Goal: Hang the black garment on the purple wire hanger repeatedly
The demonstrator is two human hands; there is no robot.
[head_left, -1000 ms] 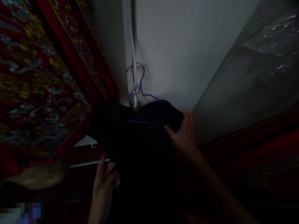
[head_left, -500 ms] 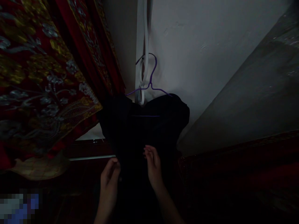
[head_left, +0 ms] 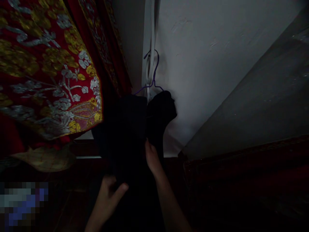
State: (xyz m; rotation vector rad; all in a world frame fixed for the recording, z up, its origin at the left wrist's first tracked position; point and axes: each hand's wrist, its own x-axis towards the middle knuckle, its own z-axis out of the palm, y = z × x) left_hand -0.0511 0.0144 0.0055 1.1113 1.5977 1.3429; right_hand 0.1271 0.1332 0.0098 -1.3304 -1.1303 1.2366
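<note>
A very dark garment [head_left: 127, 129] hangs from a purple wire hanger [head_left: 154, 80] against a pale wall. My right hand [head_left: 152, 158] is closed at the garment's right part, its fingertips lost against the dark cloth. Lower down on the left, my left hand [head_left: 108, 198] lies at the cloth with the thumb spread well away from the fingers. Its fingertips are partly hidden in shadow. The garment's lower end fades into darkness.
A red cloth with gold and silver embroidery [head_left: 65, 74] hangs close on the left. A white strap [head_left: 152, 32] runs down to the hanger's hook. Beneath the red cloth is a pale bundle [head_left: 45, 159]. A dark, shiny slanting surface [head_left: 265, 90] stands at the right.
The garment has turned, and its right shoulder has swung inward to the left. My right hand has moved up slightly onto the cloth. My left hand has dropped lower, its thumb spreading.
</note>
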